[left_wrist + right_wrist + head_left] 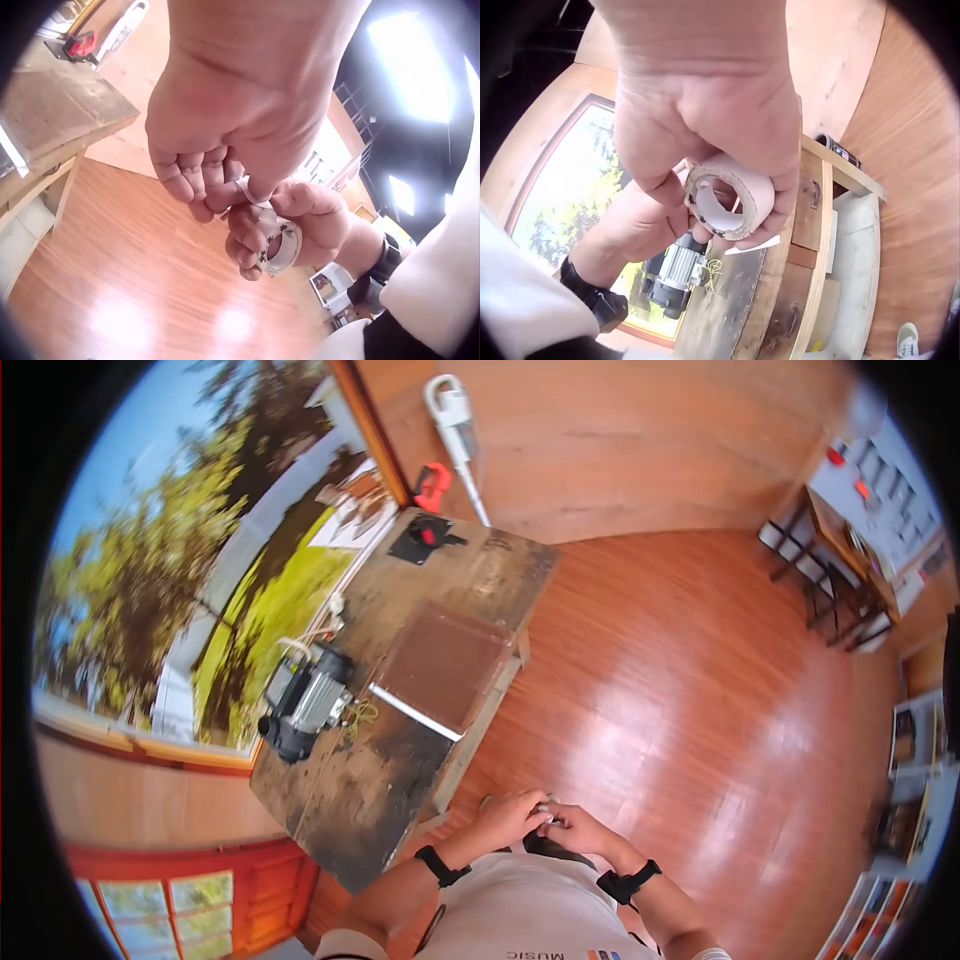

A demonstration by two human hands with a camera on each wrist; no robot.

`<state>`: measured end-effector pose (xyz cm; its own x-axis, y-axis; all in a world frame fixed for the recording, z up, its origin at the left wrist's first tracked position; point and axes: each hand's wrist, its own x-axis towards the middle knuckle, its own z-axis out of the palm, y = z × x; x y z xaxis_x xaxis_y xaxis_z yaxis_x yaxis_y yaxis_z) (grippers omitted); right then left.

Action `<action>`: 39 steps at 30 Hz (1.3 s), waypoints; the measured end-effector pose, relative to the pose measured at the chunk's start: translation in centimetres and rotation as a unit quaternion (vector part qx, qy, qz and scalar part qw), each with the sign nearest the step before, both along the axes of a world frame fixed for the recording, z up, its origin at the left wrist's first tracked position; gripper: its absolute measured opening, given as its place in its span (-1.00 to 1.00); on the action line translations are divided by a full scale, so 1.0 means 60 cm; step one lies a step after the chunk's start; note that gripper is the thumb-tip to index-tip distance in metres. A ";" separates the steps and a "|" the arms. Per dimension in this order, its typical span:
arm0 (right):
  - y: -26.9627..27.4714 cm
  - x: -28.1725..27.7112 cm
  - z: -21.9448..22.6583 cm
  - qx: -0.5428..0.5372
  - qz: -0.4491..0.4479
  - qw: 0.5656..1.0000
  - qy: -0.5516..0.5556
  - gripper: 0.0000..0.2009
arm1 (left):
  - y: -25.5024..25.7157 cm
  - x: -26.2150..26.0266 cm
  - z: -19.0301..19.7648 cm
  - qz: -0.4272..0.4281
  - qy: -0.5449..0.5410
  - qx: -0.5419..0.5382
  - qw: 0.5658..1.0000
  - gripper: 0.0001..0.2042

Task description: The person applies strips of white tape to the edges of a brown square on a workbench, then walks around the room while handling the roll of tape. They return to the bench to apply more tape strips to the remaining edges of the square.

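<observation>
Both hands meet in front of the shirt in the head view. My right hand [582, 830] [705, 112] grips a roll of white tape [727, 202] [282, 249], its fingers curled round the outside and its cardboard-like ring facing the camera. A short white strip [253, 192] runs from the roll to my left hand [508, 818] [232, 112], which pinches it between thumb and forefinger. The other fingers of that hand are curled. In the right wrist view the left hand is partly hidden behind the right.
Left of the hands stands a worn wooden workbench [350, 810] with a brown board [445, 665], a white strip along the board's edge, and a grey motor-like machine [310, 700]. Red tools [430, 485] lie at its far end. A dark wooden table [840, 540] stands at the far right.
</observation>
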<state>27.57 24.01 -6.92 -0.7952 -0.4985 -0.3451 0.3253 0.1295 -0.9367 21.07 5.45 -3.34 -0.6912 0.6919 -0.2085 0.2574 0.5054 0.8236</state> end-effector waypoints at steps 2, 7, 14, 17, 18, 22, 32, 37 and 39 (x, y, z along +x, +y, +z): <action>0.020 -0.005 -0.017 -0.066 -0.023 0.997 -0.028 -0.77 | 0.012 0.011 0.018 0.044 0.016 0.022 0.999 -0.81; 0.054 -0.033 0.039 -0.032 -0.014 0.998 -0.045 -0.82 | 0.044 -0.005 0.025 0.032 0.174 0.013 0.984 -0.83; 0.113 -0.080 0.046 -0.039 0.014 0.998 -0.045 -0.85 | 0.086 -0.065 0.026 0.028 0.124 0.076 0.989 -0.85; 0.147 -0.114 0.032 0.015 0.046 0.997 -0.067 -0.85 | 0.112 -0.099 -0.013 -0.015 0.081 0.100 0.992 -0.88; 0.158 -0.133 0.035 0.018 0.057 0.996 -0.066 -0.85 | 0.120 -0.112 -0.016 -0.004 0.082 0.101 0.992 -0.88; 0.202 -0.212 0.039 0.044 0.061 0.995 -0.069 -0.83 | 0.164 -0.188 -0.023 -0.040 0.095 0.106 0.989 -0.88; 0.317 -0.405 0.129 0.317 0.089 0.942 0.065 -0.65 | 0.267 -0.343 0.031 -0.017 0.095 0.219 0.971 -0.89; 0.351 -0.499 0.148 0.163 0.135 0.977 -0.005 -0.61 | 0.273 -0.398 0.027 0.069 0.060 0.243 0.966 -0.89; 0.358 -0.544 0.150 0.096 0.152 0.983 -0.035 -0.65 | 0.274 -0.422 0.021 0.148 0.029 0.255 0.955 -0.84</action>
